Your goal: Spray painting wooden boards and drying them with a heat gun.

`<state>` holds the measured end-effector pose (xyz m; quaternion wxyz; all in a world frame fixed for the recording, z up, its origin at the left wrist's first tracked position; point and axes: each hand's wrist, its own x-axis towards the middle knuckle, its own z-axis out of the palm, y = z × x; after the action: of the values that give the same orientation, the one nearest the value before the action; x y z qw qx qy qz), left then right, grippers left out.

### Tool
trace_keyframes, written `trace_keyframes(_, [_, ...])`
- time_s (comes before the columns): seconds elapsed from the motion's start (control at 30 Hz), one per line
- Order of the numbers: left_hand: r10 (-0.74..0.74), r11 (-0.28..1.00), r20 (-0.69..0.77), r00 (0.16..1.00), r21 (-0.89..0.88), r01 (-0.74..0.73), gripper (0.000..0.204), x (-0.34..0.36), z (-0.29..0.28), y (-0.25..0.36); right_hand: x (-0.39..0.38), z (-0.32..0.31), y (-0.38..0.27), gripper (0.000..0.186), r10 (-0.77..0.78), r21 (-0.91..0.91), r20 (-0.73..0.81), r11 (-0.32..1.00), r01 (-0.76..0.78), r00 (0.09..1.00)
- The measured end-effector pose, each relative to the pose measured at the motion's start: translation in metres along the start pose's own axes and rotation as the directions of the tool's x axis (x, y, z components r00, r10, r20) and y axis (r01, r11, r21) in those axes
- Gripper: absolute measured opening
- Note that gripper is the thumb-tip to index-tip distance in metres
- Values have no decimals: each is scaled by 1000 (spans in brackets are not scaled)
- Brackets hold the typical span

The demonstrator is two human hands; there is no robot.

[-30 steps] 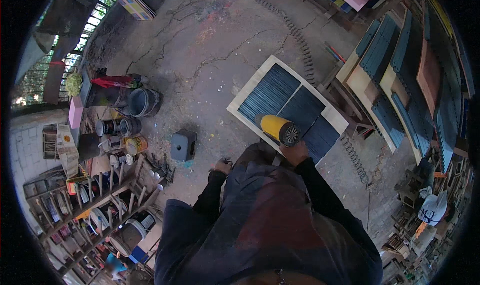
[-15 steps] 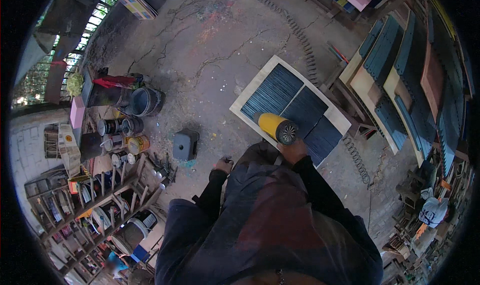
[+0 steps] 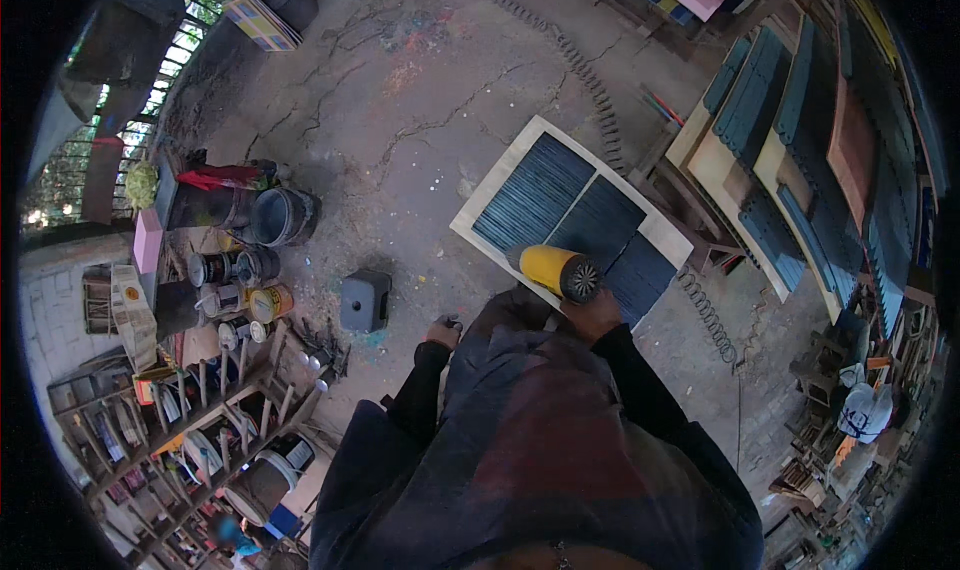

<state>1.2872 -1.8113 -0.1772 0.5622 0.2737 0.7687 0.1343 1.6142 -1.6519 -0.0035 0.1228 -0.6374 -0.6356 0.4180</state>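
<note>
My right hand (image 3: 594, 315) is wrapped round a yellow heat gun (image 3: 548, 267) with a black vented rear end. Its front end points left, over the near edge of a pale-bordered board (image 3: 494, 192). Dark blue-black ribbed panels (image 3: 604, 215) cover most of that board, parted by a light seam. The gun and my hand hide part of the near side. Beside my left leg, my left hand (image 3: 443, 332) hangs with curled fingers; whatever may be inside them is hidden. A dark grey box-shaped object (image 3: 365, 300) stands on the floor left of it.
At the left stand a bucket (image 3: 283, 217), several paint cans (image 3: 270, 302) and a wooden rack (image 3: 200, 410). Large blue-edged boards (image 3: 760, 120) lean at the right. A coiled hose (image 3: 590, 80) runs along the cracked floor (image 3: 430, 170) beyond the board.
The heat gun in my right hand has shifted slightly toward me and to the right over the board. My left hand stays beside my leg. The whole view has moved a little.
</note>
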Motion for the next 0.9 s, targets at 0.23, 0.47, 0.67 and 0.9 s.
trace_keyframes(0.23, [78,988,-46,996,139,-71,31,11,6,-9,-9,-6,43,37,84,-114,27,990,-81,996])
trace_keyframes(0.47, [74,992,-31,997,100,-71,34,28,13,-23,-13,-9,53,32,140,-130,20,982,-136,990])
trace_keyframes(0.67, [18,995,-21,1000,99,-16,33,28,12,-9,-3,-29,52,38,-27,-115,-65,993,19,998])
trace_keyframes(0.9, [140,982,-41,989,131,-134,30,20,4,-13,30,-57,40,35,21,89,-237,996,1,971])
